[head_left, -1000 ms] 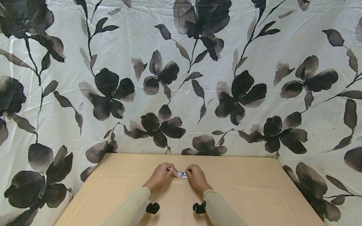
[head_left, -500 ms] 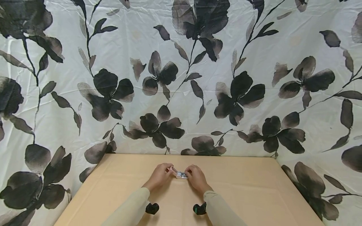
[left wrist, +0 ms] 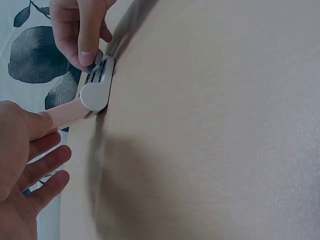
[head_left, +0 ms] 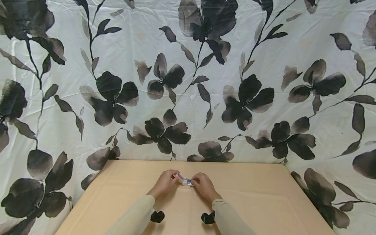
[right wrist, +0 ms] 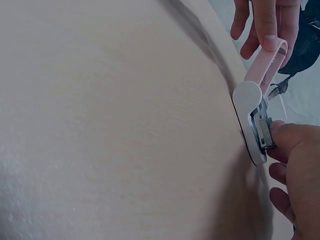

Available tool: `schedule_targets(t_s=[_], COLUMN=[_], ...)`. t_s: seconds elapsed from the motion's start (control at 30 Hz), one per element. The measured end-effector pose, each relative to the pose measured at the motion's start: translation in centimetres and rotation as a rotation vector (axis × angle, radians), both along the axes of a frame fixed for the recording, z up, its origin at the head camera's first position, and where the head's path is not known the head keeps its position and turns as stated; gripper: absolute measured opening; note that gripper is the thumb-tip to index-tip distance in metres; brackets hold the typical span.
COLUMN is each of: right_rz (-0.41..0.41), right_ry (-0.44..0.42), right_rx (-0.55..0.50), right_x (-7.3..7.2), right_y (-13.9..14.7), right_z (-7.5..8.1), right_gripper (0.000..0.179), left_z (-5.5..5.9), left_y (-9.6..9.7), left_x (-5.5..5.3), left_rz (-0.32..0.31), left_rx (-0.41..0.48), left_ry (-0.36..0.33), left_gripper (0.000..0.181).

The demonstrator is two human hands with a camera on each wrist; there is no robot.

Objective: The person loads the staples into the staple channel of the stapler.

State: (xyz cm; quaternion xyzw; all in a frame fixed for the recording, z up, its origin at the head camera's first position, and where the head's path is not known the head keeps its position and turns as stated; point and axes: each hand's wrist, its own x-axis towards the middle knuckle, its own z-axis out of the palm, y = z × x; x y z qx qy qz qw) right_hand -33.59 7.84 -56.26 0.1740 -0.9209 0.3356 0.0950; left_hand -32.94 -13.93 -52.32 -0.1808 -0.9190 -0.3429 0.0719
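Observation:
A small stapler with a white base and a pink top arm is swung open just above the tabletop. My left hand pinches the end of the pink arm between thumb and finger, its other fingers spread loosely in the left wrist view. At the white base, my right hand pinches a short grey strip of staples with thumb and forefinger. The strip lies along the metal channel of the base, partly covered by the fingertips.
A tan tabletop stretches around both hands. Behind it hangs a white cloth printed with dark flowers. Black devices sit below both wrists, next to the light sleeves.
My right hand has shifted slightly left and nearer along the stapler's base. The left hand keeps its hold on the pink arm, and the head view has drifted a little.

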Motion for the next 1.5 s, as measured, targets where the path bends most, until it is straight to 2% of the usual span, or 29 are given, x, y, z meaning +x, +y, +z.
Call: schedule_targets(t_s=[0.2,0.4,0.67,0.87,1.1,1.27,1.5], right_rz=[0.018,-0.024,-0.107,-0.104,-0.066,-0.068,-0.063], right_ry=[0.020,-0.002,-0.036,-0.036,0.018,0.002,0.007], right_rx=[0.014,0.001,-0.120,-0.190,-0.213,-0.256,-0.289], right_x=[0.18,0.14,-0.07,-0.09,-0.28,-0.34,-0.25], right_y=[-0.01,-0.25,-0.03,0.27,0.45,0.51,0.48], right_z=[0.02,0.15,0.31,0.49,0.42,0.47,0.38], right_gripper=[0.005,0.006,0.007,0.007,0.008,0.006,0.005], left_z=[0.01,-0.11,-0.05,0.10,0.02,0.09,0.00], left_y=[0.05,0.04,0.12,0.10,0.02,-0.05,-0.08], left_x=[0.07,0.11,0.10,0.08,-0.10,-0.13,-0.11], left_rz=[0.014,0.004,0.023,0.021,-0.001,-0.018,0.009], left_rx=[-0.012,-0.003,0.006,0.007,-0.007,-0.005,0.003], left_ry=[0.014,0.004,-0.031,-0.033,0.002,0.015,-0.019], left_gripper=[0.024,0.025,0.026,0.025,0.020,0.014,0.025])
